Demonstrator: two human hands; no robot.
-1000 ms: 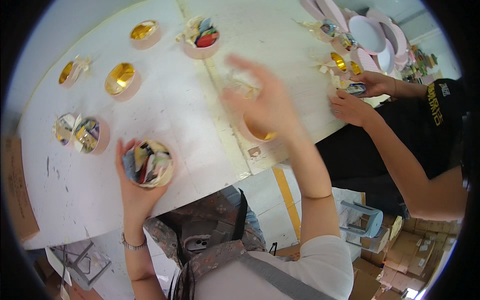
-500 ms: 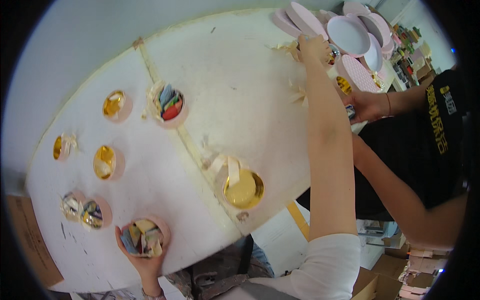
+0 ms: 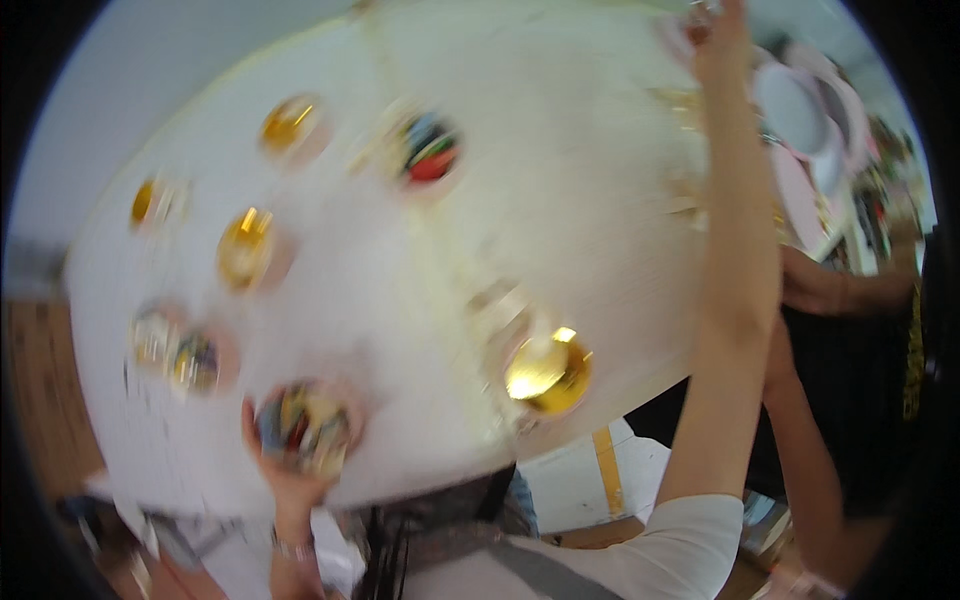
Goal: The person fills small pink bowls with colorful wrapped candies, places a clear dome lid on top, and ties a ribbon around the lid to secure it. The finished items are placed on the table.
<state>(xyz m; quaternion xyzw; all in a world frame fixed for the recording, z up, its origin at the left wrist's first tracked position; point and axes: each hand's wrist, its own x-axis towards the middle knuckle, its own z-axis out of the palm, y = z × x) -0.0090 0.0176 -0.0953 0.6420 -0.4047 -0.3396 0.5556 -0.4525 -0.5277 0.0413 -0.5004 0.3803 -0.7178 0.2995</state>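
Observation:
My left hand (image 3: 290, 485) is wrapped around the near side of a round pink box (image 3: 355, 415) packed with small wrapped packets (image 3: 305, 425) in blue, red and cream. The box sits at the near part of the white table (image 3: 600, 200). My right arm reaches far out to the upper right. At the top edge of the view my right hand (image 3: 722, 35), blurred, has its fingers closed on something small and shiny that I cannot make out. A gold-lined round box (image 3: 550, 375) with a cream ribbon stands between my arms.
Another box with colourful packets (image 3: 430, 150) stands farther back. Several gold-lined boxes (image 3: 245, 250) and clear-wrapped items (image 3: 195, 362) are on the left. Pink lids (image 3: 795, 110) pile up at the far right. A co-worker's hand (image 3: 810, 285) and black clothing are beside my right arm.
The whole view has turned and blurred. My right hand has moved farther away, past the ribbons by the pink lids. My left hand stays on the same box.

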